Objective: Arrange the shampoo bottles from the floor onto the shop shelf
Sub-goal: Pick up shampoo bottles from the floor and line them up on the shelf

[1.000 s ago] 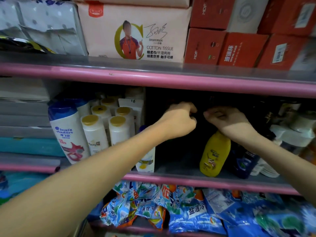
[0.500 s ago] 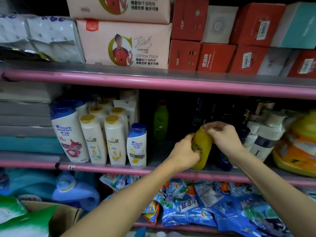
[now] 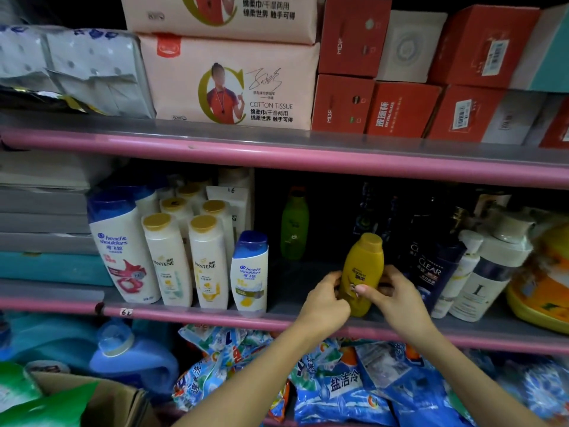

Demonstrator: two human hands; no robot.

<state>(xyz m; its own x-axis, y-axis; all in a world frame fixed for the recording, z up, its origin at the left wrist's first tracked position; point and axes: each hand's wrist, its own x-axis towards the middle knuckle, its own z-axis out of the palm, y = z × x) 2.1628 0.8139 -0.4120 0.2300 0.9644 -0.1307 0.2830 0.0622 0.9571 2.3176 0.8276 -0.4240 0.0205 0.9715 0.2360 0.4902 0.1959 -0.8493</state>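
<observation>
I see the shop shelf running across my whole view, its pink rail edging the board that carries the bottles, with tissue packs and red boxes stacked on the board above, likely kept high because they are light. On the left of the middle board stand the white shampoo bottles, upright and shoulder to shoulder, labels outward, which I take as the pattern to follow. A dark Clear bottle stands just right of the open stretch, and a green bottle sits far back in it. In that stretch, near the front edge, is the yellow shampoo bottle, upright on the board. My left hand and right hand flank its lower body, fingers curled round it from both sides, the right thumb across its front. I judge the two-sided hold is there to steady it and square its label forward.
</observation>
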